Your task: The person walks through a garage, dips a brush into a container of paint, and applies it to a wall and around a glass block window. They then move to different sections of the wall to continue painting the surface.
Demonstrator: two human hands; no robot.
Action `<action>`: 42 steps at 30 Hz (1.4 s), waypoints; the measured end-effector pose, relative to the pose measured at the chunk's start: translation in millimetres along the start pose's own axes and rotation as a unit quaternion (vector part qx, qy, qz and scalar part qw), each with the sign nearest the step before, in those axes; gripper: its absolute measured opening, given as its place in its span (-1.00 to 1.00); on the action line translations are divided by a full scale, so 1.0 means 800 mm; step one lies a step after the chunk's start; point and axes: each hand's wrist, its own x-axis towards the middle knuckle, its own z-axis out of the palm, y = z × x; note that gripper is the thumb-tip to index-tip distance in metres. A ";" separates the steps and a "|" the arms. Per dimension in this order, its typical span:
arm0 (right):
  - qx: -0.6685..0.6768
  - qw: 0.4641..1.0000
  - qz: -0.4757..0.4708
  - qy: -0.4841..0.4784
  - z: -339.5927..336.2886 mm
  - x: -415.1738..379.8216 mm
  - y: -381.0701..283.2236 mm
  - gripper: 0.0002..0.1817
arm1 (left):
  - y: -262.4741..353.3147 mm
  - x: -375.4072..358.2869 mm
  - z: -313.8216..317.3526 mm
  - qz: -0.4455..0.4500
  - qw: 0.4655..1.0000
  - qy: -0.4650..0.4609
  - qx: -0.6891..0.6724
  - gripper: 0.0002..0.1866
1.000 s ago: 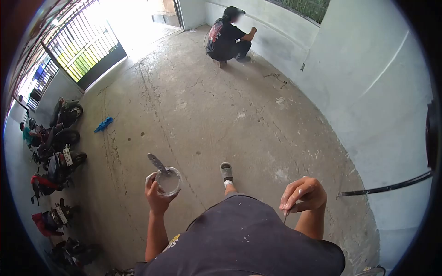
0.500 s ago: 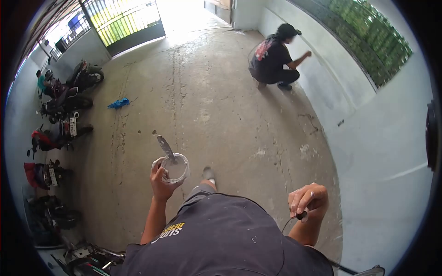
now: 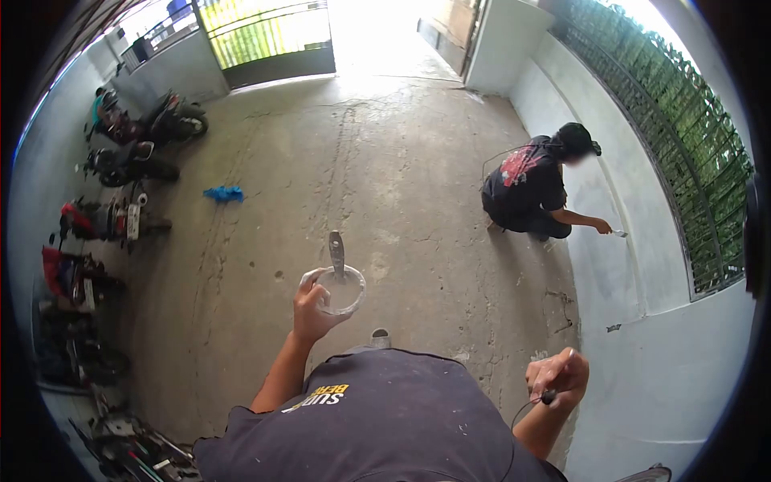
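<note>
My left hand [image 3: 313,309] is closed round the side of a round tub [image 3: 361,298], its rim smeared white and greyish paste inside. A grey putty knife [image 3: 337,251] stands in the tub, its upper end sticking out past the far rim. Over at the right, near the wall, my right hand [image 3: 560,374] has its fingers curled in, with whitish smears on them. At those fingers is a small round black piece [image 3: 548,397] on a thin dark cord, which runs down toward my shirt.
A person [image 3: 526,181] squats by the right wall [image 3: 666,369], one hand holding a small tool against it. Parked motorcycles [image 3: 132,221] line the left wall. A blue cloth [image 3: 224,194] lies on the cracked concrete floor [image 3: 401,201]. A barred gate [image 3: 269,40] stands at the back.
The view has swung, so the floor and wall appear shifted. The tub now sits farther right, its putty knife more upright. The squatting person's hand has come down along the wall.
</note>
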 end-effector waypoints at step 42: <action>-0.042 0.907 -0.339 -0.246 -0.889 1.104 0.000 -0.88 | -0.264 1.365 0.510 0.193 0.981 0.009 -0.003 -0.46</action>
